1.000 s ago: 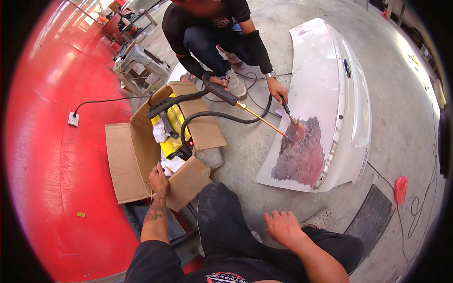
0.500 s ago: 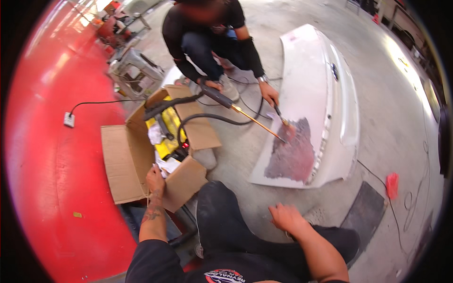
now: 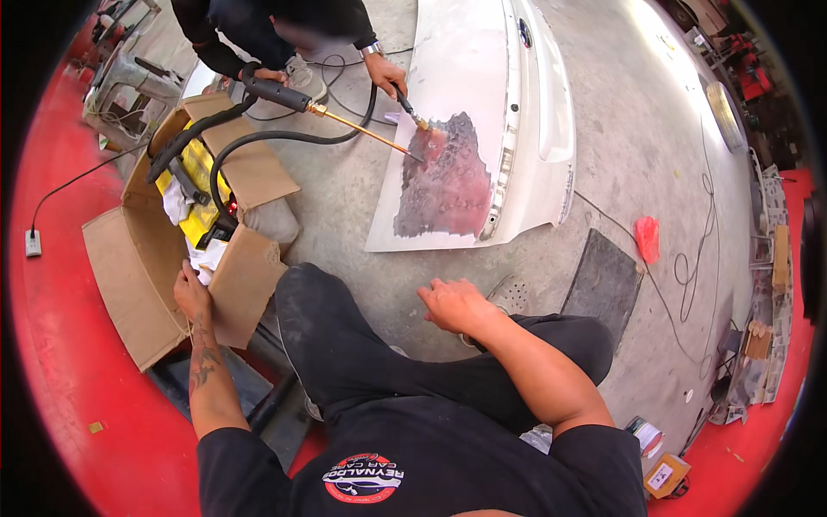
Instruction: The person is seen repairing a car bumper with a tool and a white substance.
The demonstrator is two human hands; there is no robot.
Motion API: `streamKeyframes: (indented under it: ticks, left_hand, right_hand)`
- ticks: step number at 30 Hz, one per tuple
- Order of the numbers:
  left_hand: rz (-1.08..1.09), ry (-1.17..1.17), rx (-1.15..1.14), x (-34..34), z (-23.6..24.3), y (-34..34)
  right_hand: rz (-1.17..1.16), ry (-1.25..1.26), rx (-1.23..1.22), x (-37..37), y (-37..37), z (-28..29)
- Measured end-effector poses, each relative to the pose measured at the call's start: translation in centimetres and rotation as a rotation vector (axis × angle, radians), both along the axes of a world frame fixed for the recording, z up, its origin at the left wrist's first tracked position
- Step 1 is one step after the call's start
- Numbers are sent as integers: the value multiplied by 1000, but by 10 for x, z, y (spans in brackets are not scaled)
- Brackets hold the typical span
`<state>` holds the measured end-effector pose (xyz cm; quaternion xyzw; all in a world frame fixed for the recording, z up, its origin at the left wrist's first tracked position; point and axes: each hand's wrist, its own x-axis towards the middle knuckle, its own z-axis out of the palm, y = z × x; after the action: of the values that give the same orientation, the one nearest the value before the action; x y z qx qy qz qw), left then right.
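My left hand (image 3: 193, 293) is at the near side of an open cardboard box (image 3: 129, 280), fingers closed at its edge beside white paper (image 3: 207, 258). Inside are yellow material (image 3: 200, 220) and a black device with a small red light. Held over my bent leg, my right hand (image 3: 452, 304) is empty, its fingers loosely curled and apart. Across from me, a crouching person's hand grips a dark gun (image 3: 280, 95) with a long brass-coloured rod. Their other hand (image 3: 385, 73) holds a short black-handled tool. Both tips meet a rough grey-red patch (image 3: 448, 185) on a white car panel (image 3: 392, 228).
Thick black hose (image 3: 293, 134) loops from the box to the gun. A dark mat (image 3: 603, 276), a red plastic piece (image 3: 646, 239) and thin cables lie to the right. A grey plastic stool (image 3: 129, 86) stands at the left, near a power socket (image 3: 33, 244).
My view has turned rightward and downward, so everything sits further left and higher. My hands keep nearly the same places. The person still holds both tools at the patch.
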<state>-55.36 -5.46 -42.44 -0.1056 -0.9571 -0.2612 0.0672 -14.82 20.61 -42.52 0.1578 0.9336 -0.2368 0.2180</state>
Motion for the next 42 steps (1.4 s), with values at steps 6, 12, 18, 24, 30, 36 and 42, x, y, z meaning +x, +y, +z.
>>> streamKeyframes:
  ticks: [6,12,18,24,30,36,42]
  left_hand:
    - [27,-10,-4,1,-1,-3]
    - [15,7,15,-4,-3,-3]
    - [43,-6,-3,-3,-2,-2]
    - [49,-20,-13,-3,-2,-2]
    - [30,-24,11,-6,-3,-5]
    - [37,-26,14,-5,-3,-3]
    - [58,-11,0,-6,-5,-4]
  right_hand:
    - [14,-15,8,-1,-1,2]
    - [13,33,14,-1,0,0]
    - [9,38,9,-1,1,0]
    - [3,42,4,-1,0,-1]
    - [8,13,-2,-4,-1,3]
    - [6,16,-2,-3,-2,2]
    - [18,55,22,-1,-2,0]
